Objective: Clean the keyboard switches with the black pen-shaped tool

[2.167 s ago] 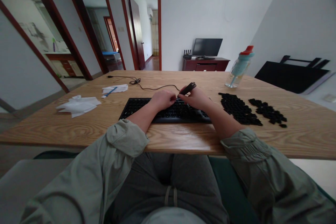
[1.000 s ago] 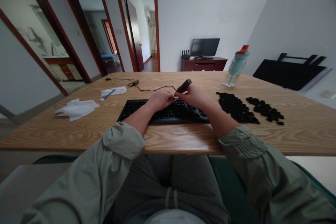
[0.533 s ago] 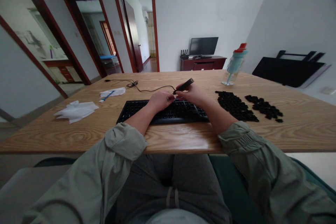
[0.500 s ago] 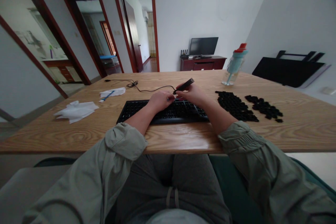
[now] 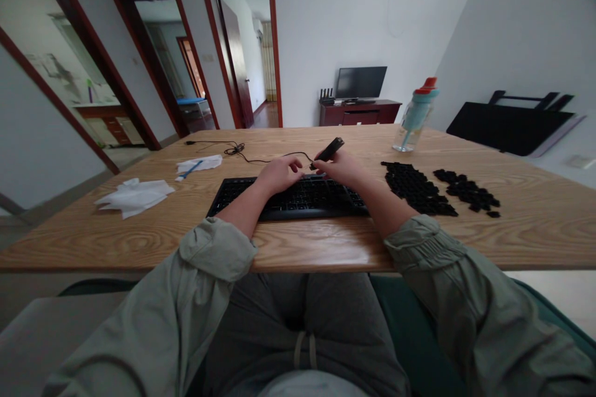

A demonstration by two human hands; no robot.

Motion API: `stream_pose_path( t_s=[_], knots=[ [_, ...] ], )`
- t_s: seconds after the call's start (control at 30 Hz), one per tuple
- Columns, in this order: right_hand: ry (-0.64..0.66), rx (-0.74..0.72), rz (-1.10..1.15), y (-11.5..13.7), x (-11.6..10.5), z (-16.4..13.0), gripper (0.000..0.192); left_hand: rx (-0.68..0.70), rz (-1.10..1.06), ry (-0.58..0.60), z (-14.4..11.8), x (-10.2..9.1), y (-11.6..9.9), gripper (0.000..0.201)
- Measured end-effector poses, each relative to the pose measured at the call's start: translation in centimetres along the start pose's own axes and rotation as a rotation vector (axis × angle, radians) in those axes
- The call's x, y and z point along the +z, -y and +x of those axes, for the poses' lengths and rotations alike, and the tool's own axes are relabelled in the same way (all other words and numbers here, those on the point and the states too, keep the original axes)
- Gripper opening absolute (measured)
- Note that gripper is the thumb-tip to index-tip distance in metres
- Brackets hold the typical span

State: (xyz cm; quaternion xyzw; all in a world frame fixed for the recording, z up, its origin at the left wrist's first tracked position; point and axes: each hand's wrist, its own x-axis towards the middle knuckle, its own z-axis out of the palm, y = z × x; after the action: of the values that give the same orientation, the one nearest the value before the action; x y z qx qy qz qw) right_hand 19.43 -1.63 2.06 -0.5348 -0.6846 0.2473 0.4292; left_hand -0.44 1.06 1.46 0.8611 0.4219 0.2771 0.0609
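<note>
A black keyboard [image 5: 302, 206] lies in front of me, and many of its key positions look bare of caps. Above its back edge, my right hand [image 5: 342, 169] grips a slim black handle-like tool [image 5: 329, 150], tilted with its upper end to the right; its lower end has a thin tip too small to make out. My left hand [image 5: 280, 175] hovers over the keyboard's middle, close to that tip, its fingers loosely curled and apart, with nothing visible in them. Black keycaps [image 5: 416, 189] lie in a large group right of the keyboard, with a smaller group beside it.
A water bottle [image 5: 416, 115] with a red lid stands at the back right of the wooden table [image 5: 316, 245]. Crumpled tissue [image 5: 135, 196] and a blue-and-white stick [image 5: 189, 170] on another tissue lie left. A black cable [image 5: 236, 149] runs behind the keyboard.
My left hand has drawn slightly left and its fingers have parted, away from the tool's tip. The black tool has become a little steeper in my right hand.
</note>
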Motion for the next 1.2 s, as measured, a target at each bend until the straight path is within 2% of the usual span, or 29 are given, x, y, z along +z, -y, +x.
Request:
stream_pose_path(
  t_s=[0.13, 0.23, 0.33, 0.53, 0.73, 1.03, 1.2],
  knots=[
    [0.01, -0.022, -0.006, -0.5, 0.7, 0.5, 0.019, 0.023, -0.031, 0.019, 0.2, 0.4, 0.3, 0.03],
    [0.019, -0.089, -0.067, -0.8, 1.6, 1.1, 0.03, 0.017, -0.026, -0.008, 0.3, 0.5, 0.3, 0.03],
    [0.003, -0.078, -0.114, -0.7, 2.4, 1.6, 0.035, 0.034, -0.034, -0.012, 0.4, 0.5, 0.3, 0.027],
    [-0.028, -0.01, -0.182, 0.2, 3.3, 2.3, 0.026, 0.033, -0.038, 0.035, 0.4, 0.6, 0.6, 0.023],
    [-0.059, 0.071, -0.208, 0.0, 4.1, 3.3, 0.022, 0.007, 0.024, 0.082, 0.6, 0.8, 1.0, 0.024],
    [-0.038, 0.02, -0.186, -0.7, 4.1, 3.5, 0.023, 0.065, 0.022, 0.108, 0.7, 1.2, 1.5, 0.025],
    [-0.071, -0.001, -0.236, -0.7, 4.4, 3.3, 0.021, 0.064, -0.068, 0.13, 1.1, 1.5, 0.9, 0.024]
  ],
)
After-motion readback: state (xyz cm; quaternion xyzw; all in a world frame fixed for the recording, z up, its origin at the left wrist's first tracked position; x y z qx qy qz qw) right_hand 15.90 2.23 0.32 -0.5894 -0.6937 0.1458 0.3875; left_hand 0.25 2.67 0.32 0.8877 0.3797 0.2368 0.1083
